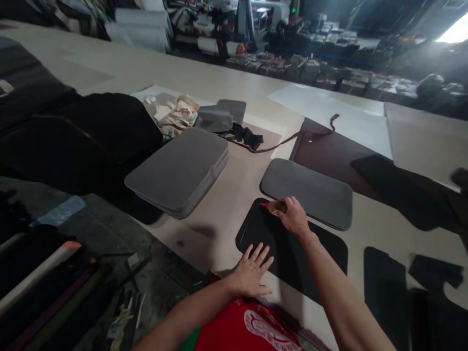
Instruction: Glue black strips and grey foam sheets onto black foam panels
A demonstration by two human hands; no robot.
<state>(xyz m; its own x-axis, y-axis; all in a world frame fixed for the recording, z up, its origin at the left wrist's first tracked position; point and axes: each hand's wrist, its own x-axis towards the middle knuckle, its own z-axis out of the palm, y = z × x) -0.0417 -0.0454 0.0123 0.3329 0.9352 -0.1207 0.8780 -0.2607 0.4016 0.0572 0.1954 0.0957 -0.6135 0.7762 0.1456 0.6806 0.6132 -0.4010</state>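
Observation:
A black panel with rounded corners (292, 253) lies flat on the table before me. My left hand (254, 273) rests on its near left edge, fingers spread and pressed down. Above the panel's far left part, my right hand (290, 213) is closed around a slim red pen-like tool (263, 204), its tip at the black surface. A thin pale line shows near the panel's left edge. Just beyond the panel sits a grey rounded panel (307, 190). To the left stands a thick stack of grey rounded panels (179, 170).
Black cloth (109, 131) covers the table's left side. A crumpled patterned cloth (179, 114), a dark strap (281, 144) and a brown sheet (325, 148) lie farther back. Black offcuts (385, 278) are at the right. Rolls of material (40, 278) stand below the table at left.

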